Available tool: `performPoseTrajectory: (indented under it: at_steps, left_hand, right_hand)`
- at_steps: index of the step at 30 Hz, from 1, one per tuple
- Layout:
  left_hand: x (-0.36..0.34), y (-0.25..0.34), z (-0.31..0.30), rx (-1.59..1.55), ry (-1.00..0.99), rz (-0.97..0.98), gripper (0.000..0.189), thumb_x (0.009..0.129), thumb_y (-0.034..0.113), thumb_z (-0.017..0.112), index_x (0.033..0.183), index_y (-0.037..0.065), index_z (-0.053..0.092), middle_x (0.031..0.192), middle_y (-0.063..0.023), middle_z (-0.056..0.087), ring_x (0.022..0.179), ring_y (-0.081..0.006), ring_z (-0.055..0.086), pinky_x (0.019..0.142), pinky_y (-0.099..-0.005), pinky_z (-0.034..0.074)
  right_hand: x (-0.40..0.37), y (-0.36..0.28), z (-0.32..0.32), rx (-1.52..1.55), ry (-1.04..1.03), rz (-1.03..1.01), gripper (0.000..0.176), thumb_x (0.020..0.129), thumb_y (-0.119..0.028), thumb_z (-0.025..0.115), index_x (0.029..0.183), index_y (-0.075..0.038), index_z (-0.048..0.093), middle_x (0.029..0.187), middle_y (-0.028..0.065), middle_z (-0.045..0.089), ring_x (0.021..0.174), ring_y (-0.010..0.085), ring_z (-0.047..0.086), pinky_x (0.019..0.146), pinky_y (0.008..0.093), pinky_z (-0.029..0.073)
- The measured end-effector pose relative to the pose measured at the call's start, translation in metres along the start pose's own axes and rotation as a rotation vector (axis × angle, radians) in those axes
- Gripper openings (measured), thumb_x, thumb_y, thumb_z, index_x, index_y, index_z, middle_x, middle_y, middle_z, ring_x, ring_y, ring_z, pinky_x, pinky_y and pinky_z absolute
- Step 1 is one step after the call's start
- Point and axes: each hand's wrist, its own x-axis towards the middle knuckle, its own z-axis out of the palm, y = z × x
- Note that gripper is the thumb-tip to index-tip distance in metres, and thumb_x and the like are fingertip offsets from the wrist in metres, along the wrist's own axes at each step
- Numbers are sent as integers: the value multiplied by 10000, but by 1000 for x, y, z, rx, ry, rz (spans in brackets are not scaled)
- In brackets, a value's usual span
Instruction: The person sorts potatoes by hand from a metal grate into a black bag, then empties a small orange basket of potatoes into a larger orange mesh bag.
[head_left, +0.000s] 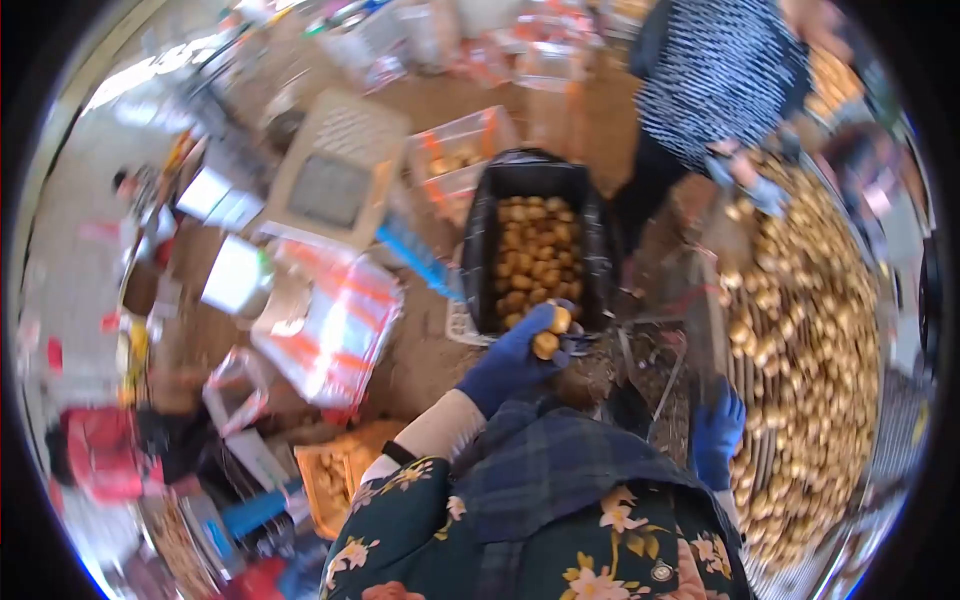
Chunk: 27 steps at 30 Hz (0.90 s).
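My left hand [522,361], in a blue glove, is closed around potatoes [546,345] at the near edge of a crate. Two of them show between the fingers. The crate, lined with a black bag [484,215], holds many potatoes [538,245]. On the other side, my right hand [716,432], also gloved in blue, is at the left edge of a slatted sorting table [765,385]. Its fingers look stretched out, and no potato shows in them. Loose potatoes [810,390] cover much of that table.
Across the table a person in a patterned top [715,80] reaches toward the potatoes. Left of the crate are a beige cardboard box [335,165], an orange-striped plastic bag [335,320] and a blue strip [418,258]. An orange crate [318,490] stands at lower left, near a red bag [100,455].
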Motion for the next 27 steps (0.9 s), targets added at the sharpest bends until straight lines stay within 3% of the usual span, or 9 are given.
performPoseTrajectory:
  at_steps: [3,5,8,11,16,19,21,24,27]
  left_hand:
    - [-30,0,-37,41,175,18,392,926,346,645,1225,123,526,1035,-140,616,816,-191,606,629,-289,524]
    - [-62,-4,-70,-37,286,161,373,922,335,653,1206,123,539,1029,-141,617,807,-195,601,625,-291,524]
    - [-115,-21,-129,-229,438,344,316,909,304,674,1151,123,579,1011,-153,619,782,-223,590,612,-302,523]
    - [-182,-57,-175,-380,596,552,292,900,294,685,1119,122,597,993,-163,612,786,-243,589,610,-309,525]
    - [-268,-100,-190,-531,841,787,254,897,282,691,1044,109,578,885,-136,617,712,-231,597,528,-313,512]
    - [-311,-105,-188,-565,806,917,244,895,272,694,1043,117,578,876,-127,613,693,-227,589,539,-301,524]
    - [-329,-111,-189,-514,844,978,242,892,263,697,1044,117,578,877,-123,613,693,-226,587,544,-297,528]
    - [-347,-128,-186,-499,889,1044,241,892,248,698,1047,112,575,880,-126,609,702,-221,585,550,-293,531]
    - [-375,-168,-199,-615,887,1099,272,891,265,697,1059,95,568,898,-153,601,701,-228,588,561,-297,519]
  right_hand:
    - [1,10,12,-20,-2,-156,533,861,-248,598,1342,-41,497,1254,189,572,1145,380,526,979,504,410]
    - [2,7,16,-104,50,-22,536,872,-287,613,1338,-47,504,1261,177,575,1133,374,543,967,505,423]
    - [-1,30,45,-100,184,-22,576,880,-348,617,1371,-78,481,1265,176,575,1129,372,555,951,504,440]
    - [1,37,47,-73,140,-14,626,886,-410,610,1408,-108,445,1264,177,575,1123,376,563,941,504,452]
    - [-1,24,19,-116,49,-136,639,869,-316,581,1448,-118,398,1315,183,540,1167,379,529,983,510,423]
    - [2,28,15,-76,-15,-188,681,830,-245,592,1467,-146,373,1363,190,495,1222,368,487,1020,509,393]
    - [2,22,12,-110,-136,-29,738,793,-215,627,1478,-178,353,1402,180,462,1258,366,453,1052,505,367]
    - [3,12,4,-109,-185,24,769,771,-189,646,1480,-195,349,1415,162,458,1267,377,448,1064,503,359]
    - [9,49,38,-53,-89,-58,744,788,-194,641,1475,-191,355,1426,144,455,1285,376,438,1067,496,360]
